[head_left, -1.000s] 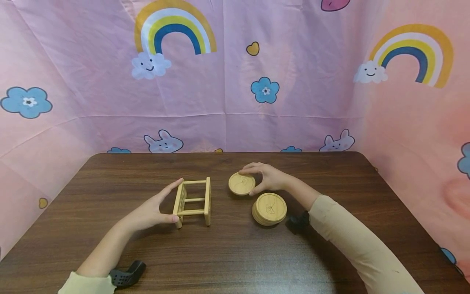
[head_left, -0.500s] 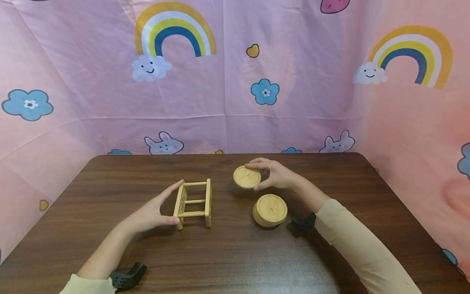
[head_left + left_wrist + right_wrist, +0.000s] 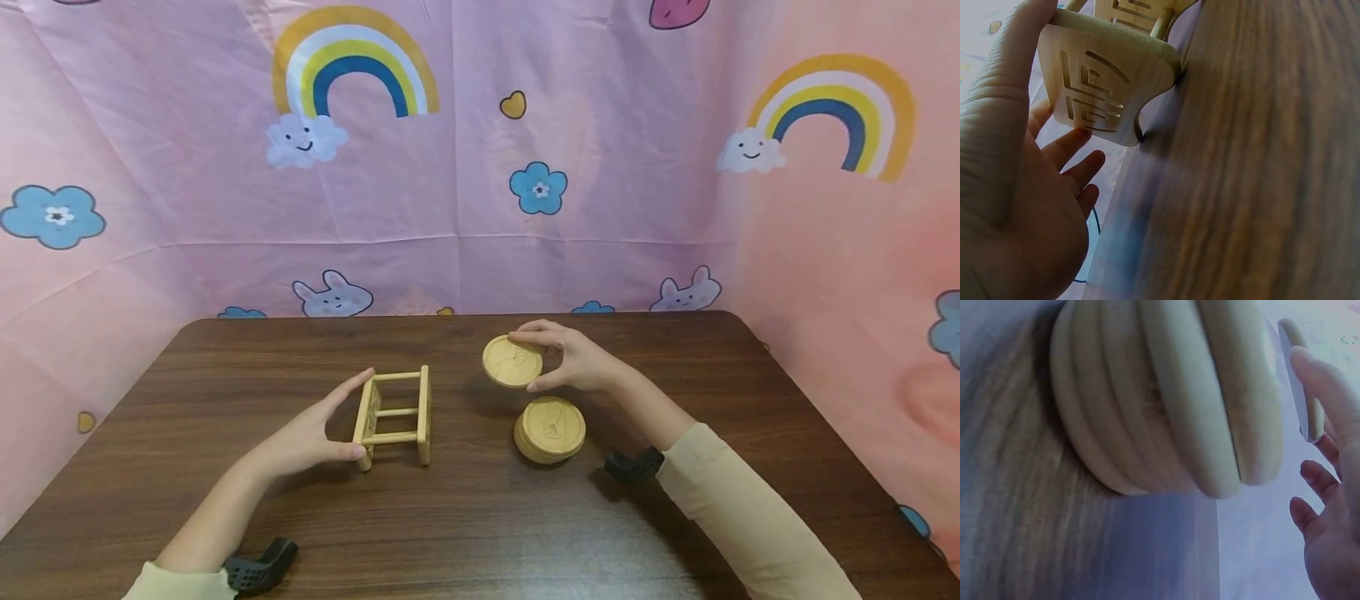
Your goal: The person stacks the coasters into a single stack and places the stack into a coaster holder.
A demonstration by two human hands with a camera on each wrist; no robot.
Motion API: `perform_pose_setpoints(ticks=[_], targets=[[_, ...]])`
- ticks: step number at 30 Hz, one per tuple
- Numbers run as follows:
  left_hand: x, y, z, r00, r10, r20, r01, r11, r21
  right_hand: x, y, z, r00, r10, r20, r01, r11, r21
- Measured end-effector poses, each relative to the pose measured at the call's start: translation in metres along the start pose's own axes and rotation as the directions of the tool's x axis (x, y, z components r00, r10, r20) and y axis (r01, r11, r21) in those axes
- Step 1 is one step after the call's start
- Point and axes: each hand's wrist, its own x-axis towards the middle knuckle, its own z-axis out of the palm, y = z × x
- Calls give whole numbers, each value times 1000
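We get an even, fairly sharp head view, with pale glare on the dark brown wood-grain counter's [image 3: 600, 512] near part and soft shadow beside the beige right sleeve [image 3: 750, 517]. Our left-wrist view is dimmer, its grain smeared; our right-wrist view, bluish, blurs the stacked round pale-wood discs [image 3: 1169, 403].

Rainbow-printed pink cloth [image 3: 630, 208] hangs behind a brown wood-grained table [image 3: 450, 533].

Clear passage exists over the tabletop [image 3: 457, 500] from the coaster [image 3: 512, 362] in the right hand [image 3: 576, 358] across to the rack [image 3: 397, 412] at the fingertips of the left hand [image 3: 307, 432], while the coaster stack [image 3: 550, 429] obstructs just nearside of the right fingers.
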Motion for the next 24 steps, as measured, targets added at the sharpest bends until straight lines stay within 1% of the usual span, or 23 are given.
perform_pose_setpoints(ticks=[5, 9, 13, 20, 24], targets=[[1, 0, 0, 1000, 9, 0, -9, 1000, -4, -10, -3, -2, 999, -24, -32, 25, 999, 40], [0, 0, 0, 1000, 11, 0, -11, 1000, 4, -17, -7, -2, 999, -27, -40, 29, 998, 48], [0, 0, -1, 1000, 9, 1, -9, 1000, 6, -23, -12, -2, 999, -22, -36, 24, 999, 33], [1, -1, -1, 1000, 27, -4, -26, 1000, 17, -34, -19, -2, 997, -64, -50, 64, 998, -1], [1, -1, -1, 1000, 27, -6, -27, 999, 19, -41, -22, -1, 997, -59, -50, 59, 998, 0]])
